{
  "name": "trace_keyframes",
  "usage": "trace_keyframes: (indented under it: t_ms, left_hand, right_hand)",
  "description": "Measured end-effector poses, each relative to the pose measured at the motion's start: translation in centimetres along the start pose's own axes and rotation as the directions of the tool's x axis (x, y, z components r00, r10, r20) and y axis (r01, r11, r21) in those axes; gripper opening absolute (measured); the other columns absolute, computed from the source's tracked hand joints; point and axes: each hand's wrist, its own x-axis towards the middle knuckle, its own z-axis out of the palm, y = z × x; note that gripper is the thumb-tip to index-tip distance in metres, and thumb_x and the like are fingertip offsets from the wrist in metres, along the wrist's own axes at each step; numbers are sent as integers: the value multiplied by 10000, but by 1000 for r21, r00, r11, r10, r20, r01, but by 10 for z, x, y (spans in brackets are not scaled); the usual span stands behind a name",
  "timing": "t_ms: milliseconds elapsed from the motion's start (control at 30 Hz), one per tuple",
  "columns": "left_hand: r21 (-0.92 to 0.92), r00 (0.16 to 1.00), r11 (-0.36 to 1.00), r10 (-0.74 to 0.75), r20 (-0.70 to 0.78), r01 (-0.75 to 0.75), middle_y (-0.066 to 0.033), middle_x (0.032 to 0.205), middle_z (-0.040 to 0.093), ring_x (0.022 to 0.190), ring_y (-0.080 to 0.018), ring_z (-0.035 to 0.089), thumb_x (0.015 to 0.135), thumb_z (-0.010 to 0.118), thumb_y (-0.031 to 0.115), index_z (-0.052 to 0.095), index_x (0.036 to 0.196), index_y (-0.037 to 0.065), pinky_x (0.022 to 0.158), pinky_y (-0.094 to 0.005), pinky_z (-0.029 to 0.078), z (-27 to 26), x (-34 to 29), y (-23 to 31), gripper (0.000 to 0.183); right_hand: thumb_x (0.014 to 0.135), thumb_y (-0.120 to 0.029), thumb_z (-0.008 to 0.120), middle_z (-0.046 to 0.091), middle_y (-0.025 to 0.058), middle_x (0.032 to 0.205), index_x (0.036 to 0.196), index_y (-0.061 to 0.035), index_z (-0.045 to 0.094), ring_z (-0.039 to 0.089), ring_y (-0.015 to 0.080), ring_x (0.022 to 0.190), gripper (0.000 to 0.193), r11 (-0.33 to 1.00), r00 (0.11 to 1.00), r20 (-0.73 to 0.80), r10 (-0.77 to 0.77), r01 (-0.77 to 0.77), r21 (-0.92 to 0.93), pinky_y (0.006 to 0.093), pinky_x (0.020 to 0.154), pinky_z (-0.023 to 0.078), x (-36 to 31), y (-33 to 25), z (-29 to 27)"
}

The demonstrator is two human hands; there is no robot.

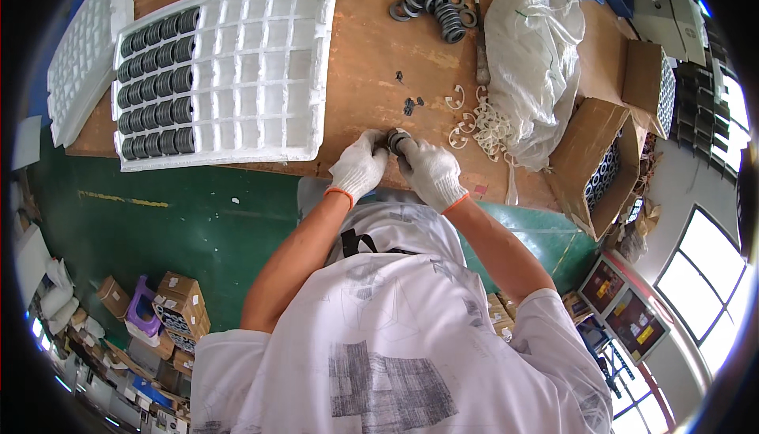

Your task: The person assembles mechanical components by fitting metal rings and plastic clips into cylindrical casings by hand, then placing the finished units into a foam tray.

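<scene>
Item: dark rings (396,141), a small group, held between your two gloved hands above the near edge of the brown table (364,47).
Left hand (359,167): fingers drawn narrow, closed on the rings from the left.
Right hand (432,173): fingers likewise narrow, closed on them from the right; exact fingertip placement too small to tell.
White tray (327,62): left of your hands, compartmented; stacked rings (159,88) occupy its left columns in five rows.
Loose rings (449,19): dark heap, far side, right of the tray.
White clips (493,130): curved pieces, piled just right of your right hand, beside a white sack (528,62).
Small dark bits (409,106): on the table, beyond your hands.
Step in hand, by judgement: gathering or checking the rings between the fingers.
Next move, by judgement: calls for an even pinch from both hands, keeping the rings aligned and together.
</scene>
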Motion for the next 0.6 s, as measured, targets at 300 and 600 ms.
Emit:
trace_keyframes:
  t_ms: [300, 600]
  left_hand:
    - [-102, 999, 994, 30, 20, -27, -124, 1090, 781, 976, -214, 748, 984, 574, 246, 682, 1318, 65, 922, -365, 555, 4, 10, -13, 394]
    - [-167, 860, 942, 181, -478, -292, -200, 1112, 761, 1081, -374, 729, 1009, 657, 245, 721, 1163, 61, 920, -460, 567, -6, 0, 18, 248]
  right_hand:
    - [886, -298, 769, 709, 189, 1138, 1293, -115, 636, 731, 382, 994, 465, 984, 990, -97, 103, -87, 157, 506, 827, 590, -9, 0, -13]
    - [895, -340, 762, 642, 164, 1361, 1340, -82, 630, 555, 373, 1345, 531, 996, 913, -403, -61, 79, 29, 531, 1167, 402, 31, -10, -1]
